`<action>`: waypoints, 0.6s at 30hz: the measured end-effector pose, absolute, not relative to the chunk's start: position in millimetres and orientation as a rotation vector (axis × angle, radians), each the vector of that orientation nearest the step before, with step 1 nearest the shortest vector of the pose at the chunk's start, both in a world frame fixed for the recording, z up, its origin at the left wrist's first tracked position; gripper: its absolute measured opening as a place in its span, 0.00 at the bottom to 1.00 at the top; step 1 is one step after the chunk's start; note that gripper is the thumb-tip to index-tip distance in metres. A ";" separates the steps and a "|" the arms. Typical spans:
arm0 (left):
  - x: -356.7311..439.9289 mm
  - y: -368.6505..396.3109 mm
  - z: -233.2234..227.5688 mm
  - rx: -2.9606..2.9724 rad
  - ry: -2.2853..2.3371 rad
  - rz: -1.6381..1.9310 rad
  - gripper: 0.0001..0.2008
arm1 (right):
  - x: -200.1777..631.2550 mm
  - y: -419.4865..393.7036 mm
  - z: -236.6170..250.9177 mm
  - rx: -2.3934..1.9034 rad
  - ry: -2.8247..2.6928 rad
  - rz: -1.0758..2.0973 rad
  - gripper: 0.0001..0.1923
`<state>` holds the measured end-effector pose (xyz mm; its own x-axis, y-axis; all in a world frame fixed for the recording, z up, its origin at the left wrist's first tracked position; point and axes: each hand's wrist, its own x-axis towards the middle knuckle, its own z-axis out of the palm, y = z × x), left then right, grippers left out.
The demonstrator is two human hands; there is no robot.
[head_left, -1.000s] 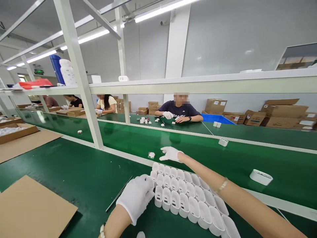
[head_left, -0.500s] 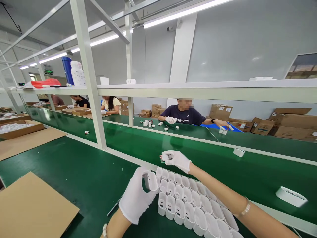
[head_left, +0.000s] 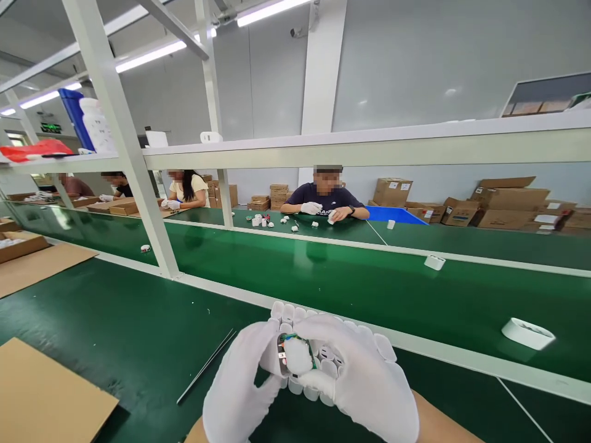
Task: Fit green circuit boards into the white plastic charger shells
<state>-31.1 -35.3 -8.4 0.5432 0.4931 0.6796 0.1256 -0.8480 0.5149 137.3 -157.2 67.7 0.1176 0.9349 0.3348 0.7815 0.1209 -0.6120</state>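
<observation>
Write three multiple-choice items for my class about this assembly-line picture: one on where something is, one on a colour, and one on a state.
1. Where do the white plastic shells stand?
A. On the upper shelf
B. On the green bench just behind the gloved hands
C. In a cardboard box

2. What colour are the gloves on the left hand and right hand?
A. Blue
B. Black
C. White

3. How is the small white part with a circuit board?
A. Held between both hands above the bench
B. Lying loose on the belt
C. Resting on the cardboard sheet

Answers:
1 B: the shells show in rows on the green bench, right behind the fingers.
2 C: both gloves are plainly white.
3 A: fingers of both hands close around the part, with a green board edge showing at its top.
</observation>
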 end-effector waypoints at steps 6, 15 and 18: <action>-32.2 -35.2 -11.7 2.404 0.525 1.234 0.27 | 122.1 -160.5 88.6 -1.633 -1.805 0.260 0.14; -33.4 -38.0 -6.0 2.415 0.512 1.186 0.24 | 124.4 -158.0 77.7 -1.634 -1.937 0.267 0.14; -33.4 -39.1 -4.8 2.405 0.515 1.185 0.24 | 124.2 -158.8 69.4 -1.600 -1.926 0.157 0.13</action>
